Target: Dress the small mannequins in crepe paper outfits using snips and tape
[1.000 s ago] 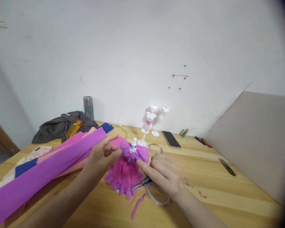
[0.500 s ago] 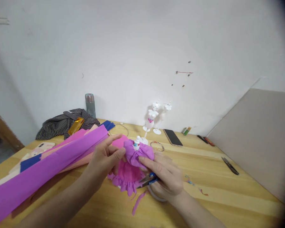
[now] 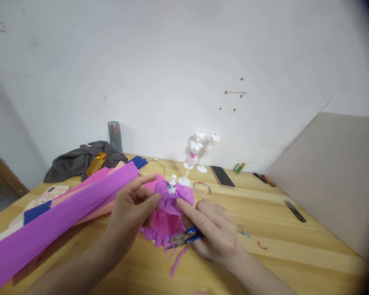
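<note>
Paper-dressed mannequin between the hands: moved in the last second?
No. The paper-dressed mannequin keeps about the same gap left of the wire ring and the phone; only the view shifts slightly.

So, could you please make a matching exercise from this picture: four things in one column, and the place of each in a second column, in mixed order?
Things:
1. flask
2. black phone
3. snips
4. paper dress

Places:
a. in the right hand
b. upright by the wall
c. flat on the table, beside the white mannequins
d. held by the left hand

Pairs: 1-b, 2-c, 3-a, 4-d.
</note>
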Available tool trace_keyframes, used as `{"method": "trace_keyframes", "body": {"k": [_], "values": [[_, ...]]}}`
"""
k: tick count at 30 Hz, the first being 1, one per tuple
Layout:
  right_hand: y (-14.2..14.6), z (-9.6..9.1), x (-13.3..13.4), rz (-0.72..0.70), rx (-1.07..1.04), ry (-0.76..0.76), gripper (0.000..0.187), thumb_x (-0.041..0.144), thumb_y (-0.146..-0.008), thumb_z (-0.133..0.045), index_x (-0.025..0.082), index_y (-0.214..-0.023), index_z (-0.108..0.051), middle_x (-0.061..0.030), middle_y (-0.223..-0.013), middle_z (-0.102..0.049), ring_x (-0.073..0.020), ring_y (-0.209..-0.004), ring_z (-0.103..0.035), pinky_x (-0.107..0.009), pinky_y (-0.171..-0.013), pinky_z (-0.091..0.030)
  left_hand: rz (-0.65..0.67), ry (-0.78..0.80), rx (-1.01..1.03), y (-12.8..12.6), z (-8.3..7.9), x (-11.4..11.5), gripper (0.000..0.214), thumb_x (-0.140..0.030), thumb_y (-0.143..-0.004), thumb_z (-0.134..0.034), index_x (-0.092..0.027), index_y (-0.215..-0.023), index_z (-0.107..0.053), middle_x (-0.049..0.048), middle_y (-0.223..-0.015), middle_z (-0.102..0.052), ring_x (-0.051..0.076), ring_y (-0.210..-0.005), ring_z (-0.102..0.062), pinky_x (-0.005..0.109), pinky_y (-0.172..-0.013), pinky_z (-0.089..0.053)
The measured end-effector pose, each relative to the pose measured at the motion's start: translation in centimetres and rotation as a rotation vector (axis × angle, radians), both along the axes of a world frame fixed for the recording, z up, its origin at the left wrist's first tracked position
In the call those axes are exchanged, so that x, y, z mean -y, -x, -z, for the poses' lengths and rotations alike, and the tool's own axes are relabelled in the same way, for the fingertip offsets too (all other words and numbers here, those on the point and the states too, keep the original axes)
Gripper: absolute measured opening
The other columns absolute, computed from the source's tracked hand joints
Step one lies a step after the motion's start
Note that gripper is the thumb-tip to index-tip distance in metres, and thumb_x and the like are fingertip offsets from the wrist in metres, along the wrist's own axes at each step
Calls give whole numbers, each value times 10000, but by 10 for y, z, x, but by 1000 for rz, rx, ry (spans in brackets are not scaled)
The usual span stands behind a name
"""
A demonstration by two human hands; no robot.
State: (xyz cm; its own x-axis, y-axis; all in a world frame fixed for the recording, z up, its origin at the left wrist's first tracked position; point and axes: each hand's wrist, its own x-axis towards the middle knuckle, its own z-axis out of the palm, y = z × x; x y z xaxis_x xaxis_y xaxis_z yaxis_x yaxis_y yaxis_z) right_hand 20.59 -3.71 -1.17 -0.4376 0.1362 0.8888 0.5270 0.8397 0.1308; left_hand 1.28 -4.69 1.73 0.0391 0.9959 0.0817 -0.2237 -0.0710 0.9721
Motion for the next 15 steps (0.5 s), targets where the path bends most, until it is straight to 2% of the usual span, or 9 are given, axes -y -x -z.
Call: {"method": "trace_keyframes", "body": {"k": [3, 6, 9, 15], "values": [[-3, -7, 3, 46, 114, -16, 469, 30, -816, -440, 56, -1263, -578, 17, -571, -435, -143, -515, -403, -281, -478, -274, -3, -1, 39, -1, -1, 1, 485, -347, -716, -771, -157, -1135, -619, -91, -517, -516, 46, -354, -431, 165, -366, -308], [-4, -10, 2, 65, 144, -52, 476, 37, -831, -416, 73, -1280, -570, 19, -559, -442, -147, -500, -389, -287, -474, -273, -18, -4, 96, -1, -3, 2, 433, -350, -685, -794, -165, -1054, -665, -87, -523, -515, 36, -344, -411, 164, -359, -287], [-4, -11, 0, 30, 132, -55, 435, 31, -825, -429, 65, -1223, -601, 16, -556, -441, -148, -504, -393, -288, -470, -262, -35, 6, 129, -1, -4, 1, 404, -349, -638, -819, -154, -968, -691, -87, -503, -508, 29, -335, -386, 163, -355, -276], [-1, -16, 2, -11, 157, -57, 370, 30, -831, -453, 61, -1156, -627, 6, -568, -472, -146, -518, -414, -280, -463, -273, -1, 26, 102, 1, -3, -8, 395, -393, -660, -789, -141, -945, -681, -101, -419, -459, 40, -321, -379, 163, -359, -252]]}}
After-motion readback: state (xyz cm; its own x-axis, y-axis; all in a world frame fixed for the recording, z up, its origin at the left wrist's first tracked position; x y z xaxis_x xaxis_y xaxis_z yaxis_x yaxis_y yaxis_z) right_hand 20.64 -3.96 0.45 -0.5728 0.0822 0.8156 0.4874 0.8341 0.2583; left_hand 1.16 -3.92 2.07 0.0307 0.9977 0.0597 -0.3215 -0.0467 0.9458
